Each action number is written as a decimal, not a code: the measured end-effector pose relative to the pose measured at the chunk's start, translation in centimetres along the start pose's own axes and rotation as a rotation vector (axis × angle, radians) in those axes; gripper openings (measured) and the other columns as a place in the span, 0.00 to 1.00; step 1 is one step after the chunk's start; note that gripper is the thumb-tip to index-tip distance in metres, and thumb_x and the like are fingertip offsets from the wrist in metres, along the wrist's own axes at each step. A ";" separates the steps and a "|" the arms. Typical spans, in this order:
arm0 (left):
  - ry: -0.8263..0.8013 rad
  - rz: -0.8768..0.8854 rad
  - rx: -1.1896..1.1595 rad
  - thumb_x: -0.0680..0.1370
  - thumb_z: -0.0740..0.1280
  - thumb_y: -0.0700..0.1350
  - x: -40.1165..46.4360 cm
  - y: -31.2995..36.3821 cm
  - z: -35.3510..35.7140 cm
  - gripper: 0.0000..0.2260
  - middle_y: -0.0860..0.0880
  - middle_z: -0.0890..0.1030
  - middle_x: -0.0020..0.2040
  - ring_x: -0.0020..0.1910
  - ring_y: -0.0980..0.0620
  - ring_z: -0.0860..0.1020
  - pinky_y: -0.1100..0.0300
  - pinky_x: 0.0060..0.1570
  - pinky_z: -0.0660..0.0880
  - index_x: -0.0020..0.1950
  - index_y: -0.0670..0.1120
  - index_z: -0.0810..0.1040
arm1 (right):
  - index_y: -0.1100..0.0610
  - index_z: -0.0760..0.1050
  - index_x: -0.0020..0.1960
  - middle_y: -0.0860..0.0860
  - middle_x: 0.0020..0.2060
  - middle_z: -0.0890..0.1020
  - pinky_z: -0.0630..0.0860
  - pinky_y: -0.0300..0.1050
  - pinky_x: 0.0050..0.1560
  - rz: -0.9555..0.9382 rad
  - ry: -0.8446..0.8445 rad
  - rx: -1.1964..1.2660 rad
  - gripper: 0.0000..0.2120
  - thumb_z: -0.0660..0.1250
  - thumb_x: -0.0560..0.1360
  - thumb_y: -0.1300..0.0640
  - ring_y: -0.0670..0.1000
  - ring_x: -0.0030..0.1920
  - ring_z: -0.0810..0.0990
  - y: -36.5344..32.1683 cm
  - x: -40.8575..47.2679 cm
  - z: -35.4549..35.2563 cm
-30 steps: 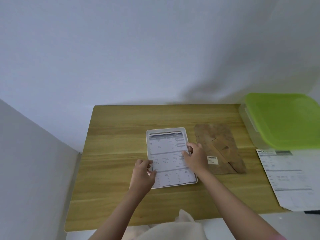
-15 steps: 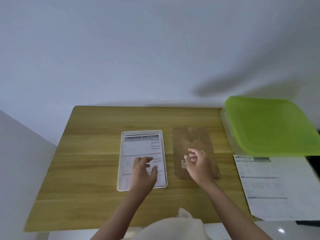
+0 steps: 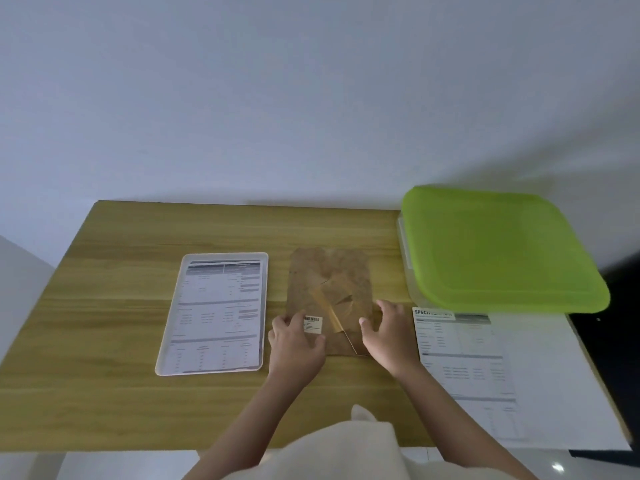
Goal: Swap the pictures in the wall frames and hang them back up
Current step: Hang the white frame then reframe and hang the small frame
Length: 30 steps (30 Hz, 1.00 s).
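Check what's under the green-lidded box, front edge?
The green-lidded box sits on the far end of a large white printed sheet, at the wooden table right end. How far the sheet runs beneath is hidden; anything else under it cannot be seen.

The loose sheet [image 3: 485,362] just right of the brown backing board [image 3: 330,299] is headed "SPEC…", the rest blurred. A barcode sticker [image 3: 312,323] sits on that board, its digits unreadable.

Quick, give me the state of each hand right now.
Left hand: open, fingers resting on the brown backing board.
Right hand: open, fingers touching the same board.
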<state>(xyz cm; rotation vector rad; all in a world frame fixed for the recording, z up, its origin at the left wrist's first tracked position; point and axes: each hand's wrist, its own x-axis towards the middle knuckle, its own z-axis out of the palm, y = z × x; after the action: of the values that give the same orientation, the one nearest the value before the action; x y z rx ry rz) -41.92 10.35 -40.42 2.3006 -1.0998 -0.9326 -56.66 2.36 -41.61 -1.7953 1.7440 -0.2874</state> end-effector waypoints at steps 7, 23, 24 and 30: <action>0.068 -0.124 -0.072 0.72 0.67 0.50 0.9 0.3 -0.7 0.24 0.44 0.66 0.65 0.65 0.44 0.66 0.52 0.63 0.66 0.68 0.49 0.68 | 0.57 0.62 0.72 0.56 0.67 0.65 0.68 0.43 0.61 0.018 -0.077 0.118 0.30 0.67 0.75 0.49 0.54 0.64 0.71 -0.6 0.1 0.7; 0.137 -0.068 -0.322 0.69 0.73 0.40 0.7 -4.4 -9.3 0.20 0.49 0.80 0.51 0.50 0.51 0.78 0.56 0.49 0.76 0.61 0.44 0.76 | 0.56 0.67 0.70 0.51 0.60 0.74 0.73 0.41 0.54 0.028 0.007 0.429 0.34 0.75 0.68 0.50 0.47 0.53 0.74 -6.2 -3.0 2.8; 0.144 -0.077 -0.337 0.69 0.73 0.39 0.4 -5.1 -10.2 0.20 0.50 0.79 0.50 0.50 0.50 0.78 0.57 0.48 0.75 0.60 0.44 0.77 | 0.55 0.67 0.70 0.51 0.60 0.74 0.73 0.41 0.54 0.025 -0.007 0.439 0.34 0.75 0.68 0.49 0.47 0.54 0.74 -7.0 -3.3 3.4; 0.195 -0.102 -0.361 0.69 0.73 0.38 -0.1 -9.7 -14.6 0.19 0.58 0.77 0.43 0.45 0.53 0.78 0.58 0.46 0.74 0.58 0.46 0.77 | 0.56 0.70 0.68 0.48 0.55 0.73 0.68 0.27 0.42 -0.019 -0.062 0.458 0.31 0.76 0.68 0.53 0.45 0.51 0.74 -12.0 -5.0 7.1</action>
<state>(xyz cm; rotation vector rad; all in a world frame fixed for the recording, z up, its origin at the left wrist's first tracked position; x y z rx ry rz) -26.44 17.50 -36.39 2.1079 -0.6766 -0.8428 -43.38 8.41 -39.21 -1.4705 1.4720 -0.5819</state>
